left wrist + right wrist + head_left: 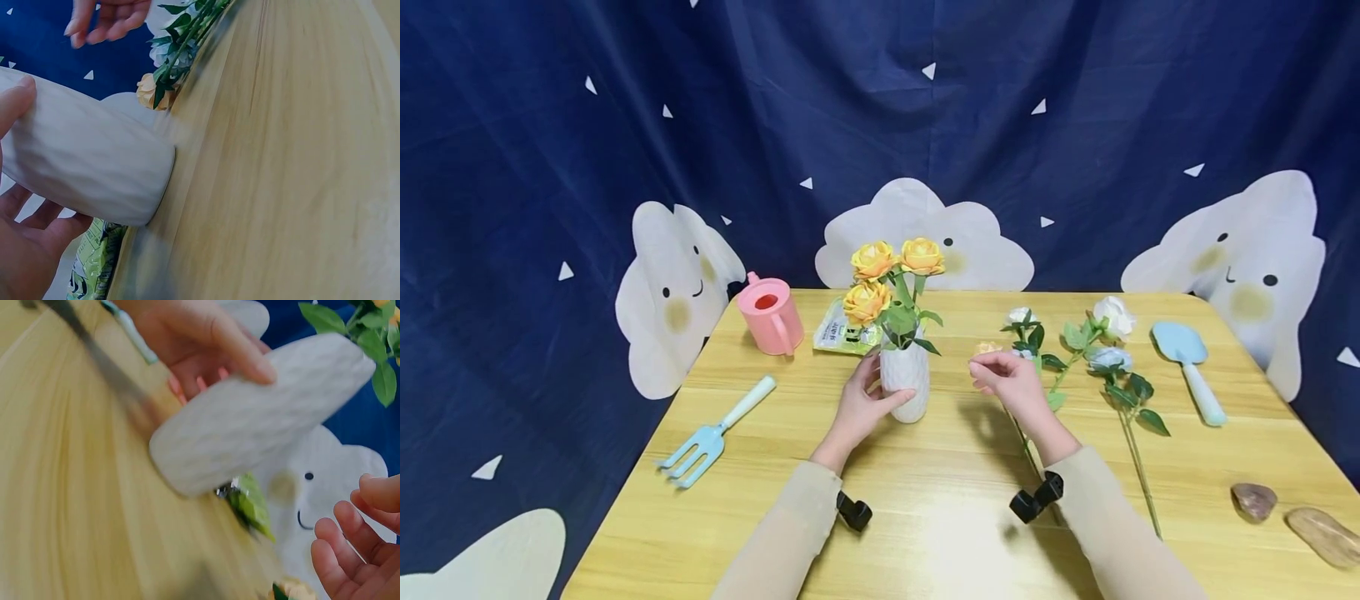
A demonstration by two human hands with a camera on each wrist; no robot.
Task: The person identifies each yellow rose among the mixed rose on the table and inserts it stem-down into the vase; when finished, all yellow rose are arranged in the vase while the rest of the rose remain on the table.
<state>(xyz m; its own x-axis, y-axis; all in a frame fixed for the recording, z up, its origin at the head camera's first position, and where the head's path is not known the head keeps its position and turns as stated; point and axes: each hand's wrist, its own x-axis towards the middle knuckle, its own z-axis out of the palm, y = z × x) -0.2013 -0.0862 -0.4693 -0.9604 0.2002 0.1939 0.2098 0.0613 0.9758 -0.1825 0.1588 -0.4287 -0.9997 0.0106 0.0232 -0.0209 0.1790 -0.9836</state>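
Observation:
My left hand (867,402) holds a white textured vase (907,385) around its side, thumb across the front. The vase stands upright on the table, and its base meets the wood in the left wrist view (125,169). Three yellow-orange roses (873,261) with green leaves rise from its mouth. To the right of the vase hovers my right hand (1017,385), its fingers loosely bent; nothing shows between them in the right wrist view. Under and beyond that hand lie artificial flowers, among them a white rose (1114,317), a pale blue rose (1109,359) and a partly hidden peach rose (150,92).
A pink watering can (763,310) and a green packet (842,332) sit at the back left. Nearer lies a light blue hand fork (706,447). On the right are a blue trowel (1183,346) and two brown stones (1253,501). A dark blue cloud-print curtain (865,108) hangs behind.

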